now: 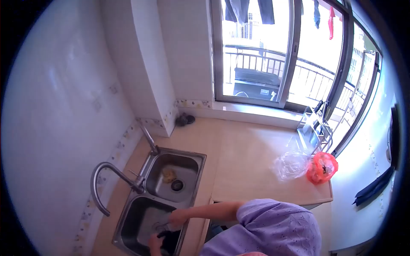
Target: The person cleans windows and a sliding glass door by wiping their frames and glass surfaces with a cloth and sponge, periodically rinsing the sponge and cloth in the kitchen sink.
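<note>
Both my hands are down in the nearer basin of the steel double sink (202, 170). My right hand (177, 217) is at the basin's right edge with its fingers closed; a thin, shiny looped thing (160, 227) shows beside them, too small to name. Lower down, my left hand (156, 244) is curled against a black cloth-like item (171, 241), which lies partly under it. The bottom of the frame cuts off part of this hand and the basin. A curved tap (99, 187) arches over the counter beside the basin.
A yellowish lump (169, 175) lies near the drain (177, 185) in the farther basin. On the wooden counter (243, 149) are a clear plastic bag (292, 165), a red bag (322, 168) and a metal rack (318, 128). A dark object (185, 120) sits in the back corner.
</note>
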Tool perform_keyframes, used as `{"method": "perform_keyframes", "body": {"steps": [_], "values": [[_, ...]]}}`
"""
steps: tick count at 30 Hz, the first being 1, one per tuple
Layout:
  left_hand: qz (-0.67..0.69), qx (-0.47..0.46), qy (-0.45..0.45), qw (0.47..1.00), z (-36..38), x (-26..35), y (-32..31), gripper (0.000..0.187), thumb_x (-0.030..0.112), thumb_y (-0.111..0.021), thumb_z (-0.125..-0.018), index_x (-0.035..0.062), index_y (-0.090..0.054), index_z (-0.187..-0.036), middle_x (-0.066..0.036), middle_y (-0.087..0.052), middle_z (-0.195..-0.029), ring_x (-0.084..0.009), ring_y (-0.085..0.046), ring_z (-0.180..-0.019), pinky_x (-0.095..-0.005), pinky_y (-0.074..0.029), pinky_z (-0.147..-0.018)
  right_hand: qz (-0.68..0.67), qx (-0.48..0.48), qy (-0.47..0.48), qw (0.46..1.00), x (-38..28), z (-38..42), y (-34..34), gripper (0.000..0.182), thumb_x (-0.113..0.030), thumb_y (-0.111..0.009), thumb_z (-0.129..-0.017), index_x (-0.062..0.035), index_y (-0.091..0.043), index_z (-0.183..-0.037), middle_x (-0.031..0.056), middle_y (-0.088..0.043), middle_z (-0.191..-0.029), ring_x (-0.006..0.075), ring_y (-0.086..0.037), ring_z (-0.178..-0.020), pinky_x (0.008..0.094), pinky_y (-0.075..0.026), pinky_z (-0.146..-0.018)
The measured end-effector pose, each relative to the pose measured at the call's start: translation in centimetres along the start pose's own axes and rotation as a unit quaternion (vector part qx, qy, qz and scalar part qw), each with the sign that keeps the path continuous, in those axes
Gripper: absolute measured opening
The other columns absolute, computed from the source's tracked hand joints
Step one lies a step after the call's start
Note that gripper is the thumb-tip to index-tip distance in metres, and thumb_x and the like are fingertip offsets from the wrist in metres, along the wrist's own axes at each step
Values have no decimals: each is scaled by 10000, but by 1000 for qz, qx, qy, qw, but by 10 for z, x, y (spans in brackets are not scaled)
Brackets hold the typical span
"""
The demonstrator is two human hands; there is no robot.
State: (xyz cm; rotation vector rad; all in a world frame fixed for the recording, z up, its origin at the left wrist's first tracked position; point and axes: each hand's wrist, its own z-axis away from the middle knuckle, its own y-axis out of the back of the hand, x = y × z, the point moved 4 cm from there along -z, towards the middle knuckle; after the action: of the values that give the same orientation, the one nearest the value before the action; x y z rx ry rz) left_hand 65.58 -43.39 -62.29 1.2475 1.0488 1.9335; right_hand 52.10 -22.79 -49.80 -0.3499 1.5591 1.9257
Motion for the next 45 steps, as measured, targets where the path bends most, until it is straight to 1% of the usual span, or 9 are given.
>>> {"method": "perform_keyframes", "body": {"steps": [4,8,14,18,21,27,30,39,45], "values": [[139,87,47,985,69,84,103,376,255,-767,-695,41,-658,-984,-156,-669,-867,-315,-643,-818,-378,-492,-747,-19,9,33,999,-32,-6,-9,493,-335,-686,-695,-55,-579,-1087,192,-630,-1013,382,-596,-923,466,-465,-775],[229,303,-47,924,102,133,160,330,196,-779,-699,-26,-648,-905,-164,-648,-771,-321,-628,-692,-358,-486,-639,-150,279,132,939,-53,-27,-23,594,-309,-720,-699,-34,-523,-1187,196,-606,-1042,391,-583,-947,465,-451,-827],[173,462,-42,869,119,120,217,329,265,-781,-703,-24,-648,-787,-155,-632,-722,-338,-586,-608,-388,-466,-598,-77,215,37,973,-106,-22,36,358,-266,-625,-831,3,-587,-1064,252,-616,-972,398,-589,-968,452,-481,-811],[-68,295,133,944,127,97,209,376,330,-709,-775,-22,-593,-707,-160,-614,-815,-340,-563,-706,-410,-434,-603,45,135,-33,989,-79,-49,15,277,-258,-610,-838,6,-661,-903,209,-657,-900,365,-635,-883,463,-512,-740],[-9,252,91,963,139,82,181,447,375,-671,-808,-42,-596,-666,-187,-610,-644,-353,-555,-585,-445,-427,-586,125,89,-12,988,-66,-41,14,271,-278,-583,-835,-23,-661,-883,201,-660,-887,367,-638,-871,454,-519,-742],[-10,263,144,954,142,67,174,408,346,-621,-858,-39,-637,-991,-234,-591,-1103,-346,-577,-901,-388,-461,-785,25,212,15,977,-83,-37,32,258,-209,-590,-804,4,-657,-933,218,-652,-916,393,-615,-913,458,-505,-747],[282,372,-28,884,120,32,165,410,296,-678,-833,-64,-605,-1015,-145,-591,-1044,-261,-580,-922,-353,-461,-820,-79,244,46,966,-101,-38,63,314,-198,-573,-826,-11,-589,-1078,240,-621,-997,411,-576,-970,460,-461,-852],[501,115,-88,853,58,80,98,436,139,-708,-799,-21,-557,-1175,-83,-595,-1075,-185,-548,-1009,-300,-391,-943,-156,368,222,889,-199,-14,157,290,-153,-603,-796,-55,-584,-1068,212,-618,-955,398,-582,-911,436,-467,-784],[571,78,41,816,85,120,95,209,193,-631,-883,8,-553,-942,-71,-610,-787,-162,-584,-676,-290,-452,-674,-236,402,142,873,-155,-13,162,296,-181,-667,-789,-52,-588,-1043,168,-659,-959,344,-626,-901,388,-494,-783]]}}
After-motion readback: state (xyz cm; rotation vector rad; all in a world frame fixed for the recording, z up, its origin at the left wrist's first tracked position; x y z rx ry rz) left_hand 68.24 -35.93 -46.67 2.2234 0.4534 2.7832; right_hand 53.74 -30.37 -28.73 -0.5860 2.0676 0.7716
